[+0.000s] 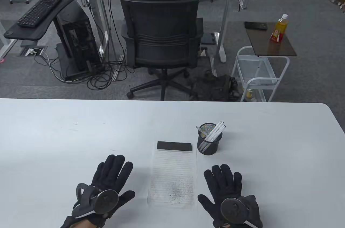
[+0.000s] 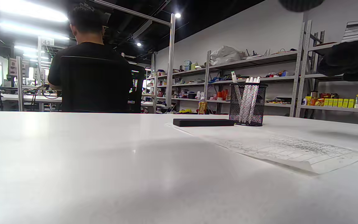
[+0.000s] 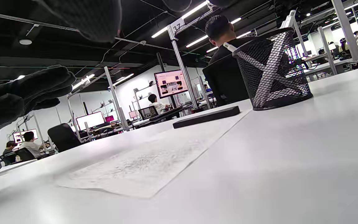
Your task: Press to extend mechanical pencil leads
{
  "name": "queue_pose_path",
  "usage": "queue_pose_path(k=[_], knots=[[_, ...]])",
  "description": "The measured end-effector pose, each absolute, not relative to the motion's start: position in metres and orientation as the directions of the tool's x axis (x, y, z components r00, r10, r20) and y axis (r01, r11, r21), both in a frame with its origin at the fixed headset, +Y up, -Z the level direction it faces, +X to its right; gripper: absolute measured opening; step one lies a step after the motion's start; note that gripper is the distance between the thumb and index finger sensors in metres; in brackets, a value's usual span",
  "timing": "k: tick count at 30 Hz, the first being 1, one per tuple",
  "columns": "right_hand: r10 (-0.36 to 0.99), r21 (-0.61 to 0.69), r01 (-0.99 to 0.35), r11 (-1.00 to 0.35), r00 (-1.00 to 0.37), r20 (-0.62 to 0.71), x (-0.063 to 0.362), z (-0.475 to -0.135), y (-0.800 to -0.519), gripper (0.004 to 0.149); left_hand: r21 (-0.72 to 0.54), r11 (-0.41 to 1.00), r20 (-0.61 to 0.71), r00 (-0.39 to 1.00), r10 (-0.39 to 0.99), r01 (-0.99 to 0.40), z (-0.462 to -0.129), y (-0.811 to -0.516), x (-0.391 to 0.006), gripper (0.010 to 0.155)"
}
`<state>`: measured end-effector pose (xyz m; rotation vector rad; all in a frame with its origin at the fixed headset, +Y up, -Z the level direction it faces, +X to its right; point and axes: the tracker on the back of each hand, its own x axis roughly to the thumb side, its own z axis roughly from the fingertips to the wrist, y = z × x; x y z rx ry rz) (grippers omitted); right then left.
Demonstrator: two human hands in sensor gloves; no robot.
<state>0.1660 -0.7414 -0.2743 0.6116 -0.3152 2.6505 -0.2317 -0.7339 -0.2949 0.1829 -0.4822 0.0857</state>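
A black mesh pen cup (image 1: 209,139) stands on the white table (image 1: 80,136) and holds several white mechanical pencils (image 1: 215,131). The cup also shows in the left wrist view (image 2: 247,104) and the right wrist view (image 3: 270,70). A lined sheet of paper (image 1: 173,176) with grey pencil marks lies between the hands, with a black bar (image 1: 174,146) across its top edge. My left hand (image 1: 107,185) lies flat and open on the table, left of the paper. My right hand (image 1: 226,190) lies flat and open, right of the paper, below the cup. Both hands are empty.
The table's far edge runs across the table view, with an office chair (image 1: 161,39) and a seated person behind it. A white wire cart (image 1: 258,74) stands beyond the far right corner. The paper (image 2: 291,149) lies close to both hands.
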Motion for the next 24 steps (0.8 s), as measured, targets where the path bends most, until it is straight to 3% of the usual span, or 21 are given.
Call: queue_pose_path(k=[16, 24], knots=[[0.343, -0.155, -0.441, -0.884, -0.838, 0.424, 0.17, -0.28, -0.738, 0.082, 0.137, 0.984, 0.47, 0.882, 0.037, -0.115, -0.296, -0.737, -0.232, 0.09], [0.321, -0.21, -0.406, -0.89, -0.882, 0.344, 0.161, -0.321, -0.71, 0.076, 0.123, 0.987, 0.468, 0.883, 0.031, -0.099, -0.298, -0.739, -0.232, 0.09]])
